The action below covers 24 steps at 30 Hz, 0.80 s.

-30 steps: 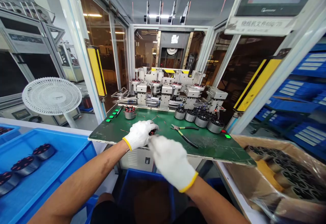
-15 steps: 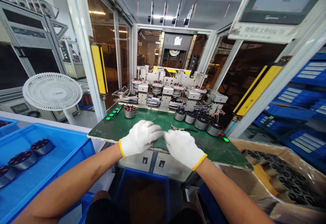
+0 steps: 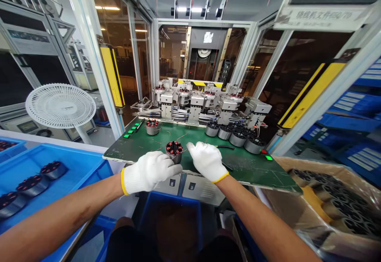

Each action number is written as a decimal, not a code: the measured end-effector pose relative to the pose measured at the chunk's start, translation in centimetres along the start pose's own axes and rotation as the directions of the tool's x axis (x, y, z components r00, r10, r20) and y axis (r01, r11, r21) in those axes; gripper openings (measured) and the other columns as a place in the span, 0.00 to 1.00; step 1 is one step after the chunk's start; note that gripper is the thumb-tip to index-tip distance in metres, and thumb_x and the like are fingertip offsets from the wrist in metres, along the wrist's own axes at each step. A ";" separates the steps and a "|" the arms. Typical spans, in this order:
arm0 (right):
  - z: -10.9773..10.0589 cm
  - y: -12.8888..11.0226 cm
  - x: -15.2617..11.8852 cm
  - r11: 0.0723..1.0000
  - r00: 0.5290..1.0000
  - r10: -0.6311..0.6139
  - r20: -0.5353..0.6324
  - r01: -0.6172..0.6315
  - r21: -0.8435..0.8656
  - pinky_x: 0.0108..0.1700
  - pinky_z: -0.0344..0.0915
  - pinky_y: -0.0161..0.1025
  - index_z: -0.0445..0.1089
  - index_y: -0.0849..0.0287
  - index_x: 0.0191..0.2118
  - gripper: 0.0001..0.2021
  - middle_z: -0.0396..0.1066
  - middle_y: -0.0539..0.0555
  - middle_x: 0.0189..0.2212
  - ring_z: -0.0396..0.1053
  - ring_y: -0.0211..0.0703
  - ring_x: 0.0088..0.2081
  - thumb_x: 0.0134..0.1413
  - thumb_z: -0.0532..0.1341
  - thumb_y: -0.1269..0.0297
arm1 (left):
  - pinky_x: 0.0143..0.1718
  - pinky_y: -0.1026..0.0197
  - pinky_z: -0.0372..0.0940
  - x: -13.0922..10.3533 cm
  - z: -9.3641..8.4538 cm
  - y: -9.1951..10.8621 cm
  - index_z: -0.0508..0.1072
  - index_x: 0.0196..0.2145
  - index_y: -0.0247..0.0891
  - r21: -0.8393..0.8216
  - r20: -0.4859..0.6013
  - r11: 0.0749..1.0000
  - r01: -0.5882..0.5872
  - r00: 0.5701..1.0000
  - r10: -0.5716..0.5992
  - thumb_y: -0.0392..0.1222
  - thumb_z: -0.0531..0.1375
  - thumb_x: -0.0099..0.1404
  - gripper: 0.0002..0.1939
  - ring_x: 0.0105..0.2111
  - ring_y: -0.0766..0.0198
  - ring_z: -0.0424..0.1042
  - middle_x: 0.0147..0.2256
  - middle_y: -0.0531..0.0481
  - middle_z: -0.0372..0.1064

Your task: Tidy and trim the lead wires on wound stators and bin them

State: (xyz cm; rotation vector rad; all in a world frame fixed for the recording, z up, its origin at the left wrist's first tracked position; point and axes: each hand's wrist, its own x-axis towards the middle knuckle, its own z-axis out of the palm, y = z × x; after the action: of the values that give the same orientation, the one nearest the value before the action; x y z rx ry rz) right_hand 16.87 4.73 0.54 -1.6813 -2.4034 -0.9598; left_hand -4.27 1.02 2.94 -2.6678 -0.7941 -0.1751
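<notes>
My left hand [image 3: 153, 170], in a white glove with a yellow cuff, is at the bench's front edge. Its fingers curve against the near side of a wound motor stator [image 3: 174, 150] with red-brown coils and black insulation. Right of the stator is my gloved right hand [image 3: 206, 160], fingers curled and thumb side toward the stator; what it pinches, if anything, is hidden. A dark plier handle [image 3: 226, 147] shows beyond it, and another dark handle [image 3: 228, 166] shows beside the wrist. The rest of that tool is covered by my right hand.
Another wound stator [image 3: 152, 127] stands at the left back of the green bench [image 3: 131, 147]. Several unwound stators [image 3: 238, 138] stand at the right. Behind runs a winding machine [image 3: 195, 105]. A blue bin [image 3: 86, 174] lies left, a lined carton [image 3: 297, 162] right.
My left hand has moved left and down, uncovering the wound stator. My right hand has drawn apart from it and now covers much of the pliers. The view has shifted slightly.
</notes>
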 end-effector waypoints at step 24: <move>0.4 -7.7 -3.6 0.988 0.986 0.152 -0.070 -0.150 0.029 0.22 0.59 0.40 0.64 0.65 0.31 0.12 0.64 0.59 0.21 0.69 0.54 0.25 0.60 0.47 0.69 | 0.37 0.59 0.66 11.4 -2.0 -1.7 0.77 0.40 0.46 -0.454 0.064 0.737 0.501 0.843 -0.534 0.39 0.52 0.59 0.16 0.42 0.56 0.73 0.41 0.51 0.75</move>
State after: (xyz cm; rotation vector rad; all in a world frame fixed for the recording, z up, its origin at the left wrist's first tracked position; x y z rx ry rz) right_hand 11.78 0.27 -4.61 -1.7585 -2.1974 -0.9481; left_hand 4.30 7.41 7.72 -2.7433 -1.6451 -0.6715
